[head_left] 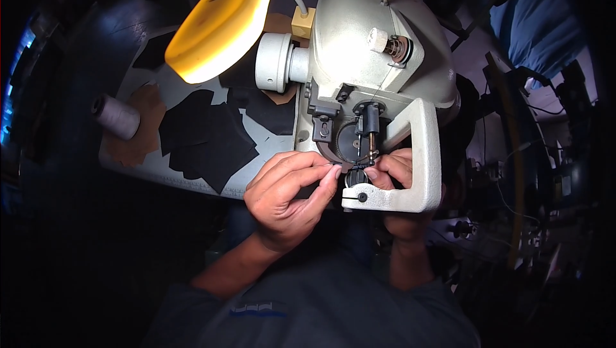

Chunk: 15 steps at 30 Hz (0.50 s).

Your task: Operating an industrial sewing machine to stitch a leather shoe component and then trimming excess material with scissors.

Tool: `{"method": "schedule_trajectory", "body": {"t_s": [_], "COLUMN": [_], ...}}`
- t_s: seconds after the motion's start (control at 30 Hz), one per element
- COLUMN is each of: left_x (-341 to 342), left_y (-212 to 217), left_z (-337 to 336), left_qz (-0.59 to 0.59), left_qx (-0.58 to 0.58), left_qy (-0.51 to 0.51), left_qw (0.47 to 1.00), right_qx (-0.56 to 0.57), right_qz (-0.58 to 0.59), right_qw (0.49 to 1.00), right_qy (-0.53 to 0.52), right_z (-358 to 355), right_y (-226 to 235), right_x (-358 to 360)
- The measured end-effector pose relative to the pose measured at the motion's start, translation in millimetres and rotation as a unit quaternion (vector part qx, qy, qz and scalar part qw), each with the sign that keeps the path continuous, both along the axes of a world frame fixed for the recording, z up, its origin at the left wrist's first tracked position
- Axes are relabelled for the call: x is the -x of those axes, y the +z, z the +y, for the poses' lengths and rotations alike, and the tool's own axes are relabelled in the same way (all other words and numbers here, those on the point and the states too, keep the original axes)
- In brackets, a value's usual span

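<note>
A pale industrial sewing machine [385,33] stands in front of me, its needle bar [371,143] lowered beside a dark round wheel [351,141]. My left hand [282,191] is closed in a pinch just left of the needle, thumb against index finger, at the end of something thin and dark. On the other side of the needle, my right hand [393,167] has its thumb and fingers bent close together, partly hidden by the machine's white bracket [427,155]. What either hand pinches is too small to name. Below the needle sits a black ribbed roller [357,178].
A lit yellow lamp [221,21] hangs over the machine's left side. Black cut pieces [205,136] and a brown piece [138,123] lie on the pale table [269,143]. A grey thread cone [115,117] lies at the left. Dark equipment and cables fill the right.
</note>
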State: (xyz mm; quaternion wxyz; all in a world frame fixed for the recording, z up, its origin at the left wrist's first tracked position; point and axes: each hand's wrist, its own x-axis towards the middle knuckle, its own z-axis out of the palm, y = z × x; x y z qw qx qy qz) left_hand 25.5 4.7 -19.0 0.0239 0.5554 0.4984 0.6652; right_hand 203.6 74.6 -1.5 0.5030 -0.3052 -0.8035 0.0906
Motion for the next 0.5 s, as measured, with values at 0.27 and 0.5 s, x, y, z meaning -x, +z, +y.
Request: {"method": "schedule_trajectory", "body": {"t_s": [0.27,0.5], "left_x": [0.4,1.1], "left_y": [1.8,0.9], "left_z": [-1.2,-0.7], "left_qz": [-0.009,-0.008], "left_qx": [0.013,0.001], "left_qy": [-0.003,-0.003], "left_qw": [1.0,1.0], "right_qx": [0.052,0.054], "right_qz": [-0.035,-0.03], "right_qw": [0.998,0.998], "right_qy": [-0.009,-0.002], "right_z": [-0.4,-1.7], "right_y": [6.8,10.2], "right_x": [-3.1,-0.8]}}
